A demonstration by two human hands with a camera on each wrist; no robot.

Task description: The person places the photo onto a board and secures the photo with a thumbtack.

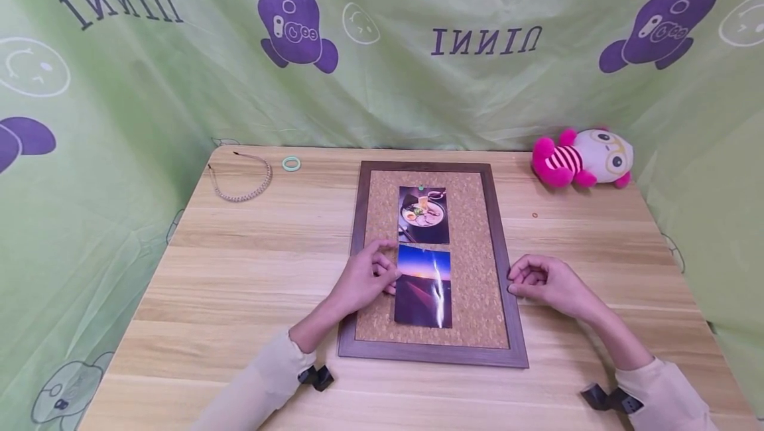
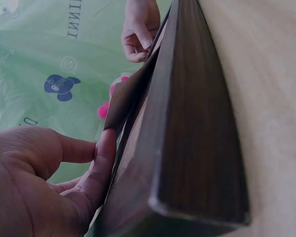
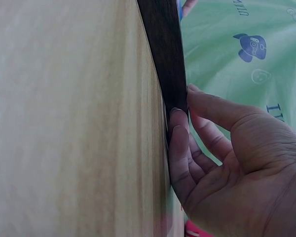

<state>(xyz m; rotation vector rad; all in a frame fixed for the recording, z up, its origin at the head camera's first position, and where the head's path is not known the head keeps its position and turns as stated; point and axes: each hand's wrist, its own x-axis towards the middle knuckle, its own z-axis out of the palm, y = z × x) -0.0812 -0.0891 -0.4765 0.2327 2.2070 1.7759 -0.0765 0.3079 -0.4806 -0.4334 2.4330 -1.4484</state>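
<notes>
A cork board (image 1: 471,252) in a dark wooden frame (image 1: 432,355) lies on the table. A ramen photo (image 1: 425,219) sits on its upper part, with a green push pin (image 1: 420,187) at the top edge. Below that is a sunset photo (image 1: 422,292), glossy with a bright glare streak. My left hand (image 1: 367,278) pinches the sunset photo's left edge; in the left wrist view the photo (image 2: 119,101) is tilted up off the cork. My right hand (image 1: 552,285) holds the frame's right edge, thumb at the top and curled fingers against the side (image 3: 180,143).
A beaded headband (image 1: 241,197) and a mint-green ring (image 1: 291,164) lie at the table's back left. At the back right is a pink and white plush toy (image 1: 581,158). A small brown ring (image 1: 534,215) lies right of the board. Green printed curtain (image 1: 394,99) surrounds the table.
</notes>
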